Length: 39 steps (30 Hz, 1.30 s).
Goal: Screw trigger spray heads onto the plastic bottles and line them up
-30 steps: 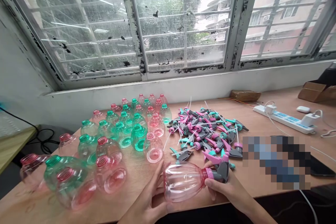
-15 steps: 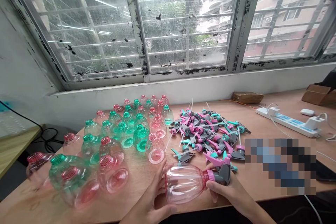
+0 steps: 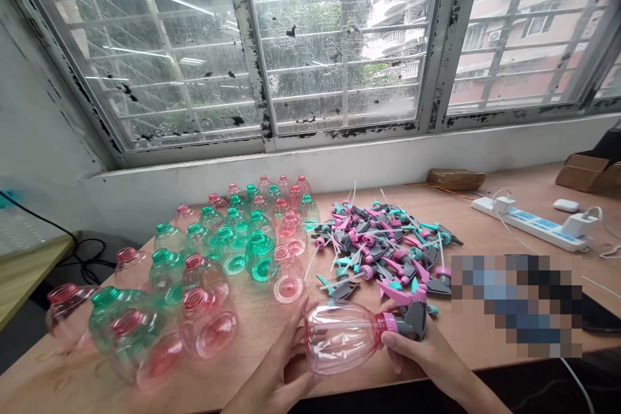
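A clear pink spray bottle (image 3: 339, 339) lies on its side at the table's front edge, its base to the left. A pink and grey trigger sprayer (image 3: 412, 320) sits on its neck, and a pale tube shows inside. My left hand (image 3: 286, 356) is curled round the base end, thumb below and fingers partly behind the bottle. At the pink collar (image 3: 389, 323), my right hand (image 3: 412, 349) pinches with the thumb in front; its other fingers are largely hidden. Just beyond lies a heap of trigger sprayers (image 3: 373, 239) in pink, teal and grey.
Open pink and green bottles (image 3: 262, 255) stand in rows on the left of the wooden table (image 3: 262, 336). To the right are a white power strip (image 3: 533, 223), a white case (image 3: 566, 206), cardboard boxes (image 3: 456, 179) and a blurred-out patch. Windows rise behind.
My left thumb has shifted slightly left along the bottle's underside. Highlights on the bottle differ a little, while its place and my right hand's grip look the same.
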Each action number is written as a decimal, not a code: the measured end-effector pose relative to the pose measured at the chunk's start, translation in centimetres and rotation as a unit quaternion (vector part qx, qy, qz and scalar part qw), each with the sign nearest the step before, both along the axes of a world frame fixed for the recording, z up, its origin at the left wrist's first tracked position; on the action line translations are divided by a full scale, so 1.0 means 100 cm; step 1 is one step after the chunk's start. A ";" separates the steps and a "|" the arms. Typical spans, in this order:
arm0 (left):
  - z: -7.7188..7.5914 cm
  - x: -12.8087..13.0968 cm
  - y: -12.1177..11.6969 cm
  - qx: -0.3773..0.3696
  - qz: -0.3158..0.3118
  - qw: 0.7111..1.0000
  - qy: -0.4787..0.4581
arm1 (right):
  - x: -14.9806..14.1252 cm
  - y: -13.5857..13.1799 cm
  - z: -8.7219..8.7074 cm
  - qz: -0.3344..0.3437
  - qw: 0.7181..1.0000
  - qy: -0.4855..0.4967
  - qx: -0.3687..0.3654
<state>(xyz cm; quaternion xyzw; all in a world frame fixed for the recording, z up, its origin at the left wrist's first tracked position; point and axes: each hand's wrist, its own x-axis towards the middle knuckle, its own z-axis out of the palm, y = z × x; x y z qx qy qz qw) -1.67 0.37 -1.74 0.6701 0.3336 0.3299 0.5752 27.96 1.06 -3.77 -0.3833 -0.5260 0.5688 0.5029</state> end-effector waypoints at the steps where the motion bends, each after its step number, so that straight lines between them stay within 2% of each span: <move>1: 0.000 0.000 0.000 0.001 0.000 1.000 -0.001 | 0.000 0.000 -0.001 0.000 1.000 -0.002 0.002; 7: 0.006 -0.001 -0.001 -0.006 0.002 1.000 -0.002 | -0.001 0.002 -0.006 0.006 1.000 -0.013 0.010; 11: 0.009 -0.001 -0.001 -0.002 0.010 1.000 0.019 | 0.000 0.000 -0.004 0.024 1.000 -0.004 -0.005; 25: -0.004 -0.005 0.002 0.004 0.023 0.999 0.037 | 0.001 -0.001 0.004 0.024 1.000 0.002 -0.007; 33: 0.014 -0.001 -0.003 -0.024 0.023 0.999 0.039 | 0.000 0.001 -0.002 0.016 1.000 -0.013 0.009; 39: 0.009 -0.001 -0.003 0.015 0.022 0.999 0.045 | 0.000 0.000 -0.001 0.008 1.000 -0.011 0.004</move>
